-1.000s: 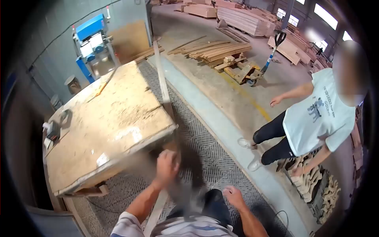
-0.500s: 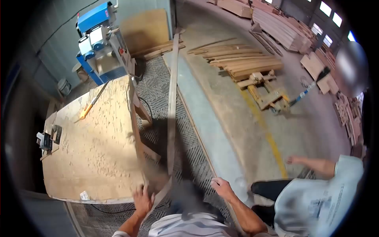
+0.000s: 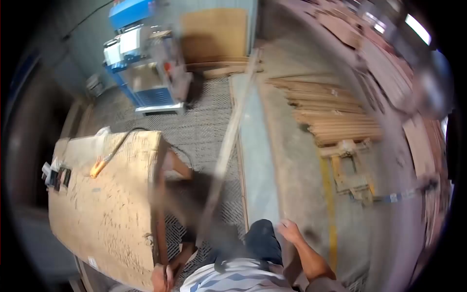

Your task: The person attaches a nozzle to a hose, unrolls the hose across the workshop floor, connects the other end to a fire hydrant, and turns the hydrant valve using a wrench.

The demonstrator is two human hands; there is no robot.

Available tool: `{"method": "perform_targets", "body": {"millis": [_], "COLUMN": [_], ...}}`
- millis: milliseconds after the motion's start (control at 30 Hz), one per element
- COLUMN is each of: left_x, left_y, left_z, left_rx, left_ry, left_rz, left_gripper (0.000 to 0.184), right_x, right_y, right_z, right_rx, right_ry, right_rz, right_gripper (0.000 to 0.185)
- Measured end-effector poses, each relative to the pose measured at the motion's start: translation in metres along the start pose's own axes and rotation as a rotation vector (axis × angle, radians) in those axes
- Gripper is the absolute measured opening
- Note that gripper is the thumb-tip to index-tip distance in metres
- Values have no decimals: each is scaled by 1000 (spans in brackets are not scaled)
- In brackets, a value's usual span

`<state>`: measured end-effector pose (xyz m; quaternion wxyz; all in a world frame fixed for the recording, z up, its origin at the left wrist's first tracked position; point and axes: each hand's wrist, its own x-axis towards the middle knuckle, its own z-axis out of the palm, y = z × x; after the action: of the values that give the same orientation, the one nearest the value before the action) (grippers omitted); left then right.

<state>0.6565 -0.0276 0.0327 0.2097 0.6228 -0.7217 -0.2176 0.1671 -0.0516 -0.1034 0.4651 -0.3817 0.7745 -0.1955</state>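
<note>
My left hand [image 3: 163,278] is low in the view, beside the near corner of the wooden worktable [image 3: 112,209]. Its fingers look bent, but blur hides whether they touch the edge or hold anything. My right hand [image 3: 290,230] hangs to the right of my dark-trousered knee, its fingers curled together with nothing visible in them. Between the hands a long pale wooden strip [image 3: 232,129] stretches away over the patterned floor; its near end is smeared. An orange-handled tool [image 3: 97,168] lies on the worktable, with small dark objects [image 3: 58,176] at its left edge.
A blue machine [image 3: 146,73] stands beyond the worktable, and a large board [image 3: 214,34] leans on the wall behind. To the right, a stack of wooden strips [image 3: 335,114] lies by a yellow pallet truck [image 3: 357,175]. A yellow line [image 3: 331,209] crosses the floor.
The view has shifted, and the machine and strip stack sit farther right and lower. My left hand has dropped towards the worktable's corner. The co-worker at the right has left the view.
</note>
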Motion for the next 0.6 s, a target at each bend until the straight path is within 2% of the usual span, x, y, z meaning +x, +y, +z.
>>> {"method": "perform_targets", "body": {"millis": [33,67,100,133,167,200,233,267,333,400,467,500,533,567,600], "left_x": [26,50,109,140,169,197,225,245,260,287,295,305,315,326,319], "left_y": [-12,-23,26,33,34,40,59,65,91,117,118,122,126,130,99], "left_z": [24,47,47,65,90,106,113,135,159,171,201,210,217,224,260], "left_rx": [11,40,-54,-49,-19,-85,-101,-122,-160,-208,-281,-290,-300,-328,-350], "left_ry": [-107,-219,-177,-197,-115,-171,-164,-70,-2,30,77,98,122,211,190], "left_rz": [-168,-332,-538,-563,-524,-677,-672,-678,-779,-842,-922,-982,-1041,-999,-994], "left_gripper": [21,26,25,32,39,45,46,44,39,31,35,37,38,39,38], "right_x": [14,57,79,101,180,218,266,314,373,448,509,495,453,528,541], "right_y": [-23,13,-13,-29,76,107,103,98,87,52,13,-78,-163,-117,-137], "right_z": [-21,-23,-44,-65,-68,-86,-113,-141,-186,-229,-274,-288,-282,-292,-299], "right_rx": [-175,69,44,-118,20,-152,-243,-332,-378,-430,-492,-755,-142,-365,-245], "right_ry": [-25,-72,-157,-106,-39,-39,-42,-36,-137,-213,-255,-274,-284,-271,-280], "right_rz": [-29,-24,-181,-78,-135,-281,-379,-478,-368,-275,-170,-403,-194,-416,-405], "right_gripper": [25,22,16,14,14,15,16,17,22,36,51,49,19,20,22]}}
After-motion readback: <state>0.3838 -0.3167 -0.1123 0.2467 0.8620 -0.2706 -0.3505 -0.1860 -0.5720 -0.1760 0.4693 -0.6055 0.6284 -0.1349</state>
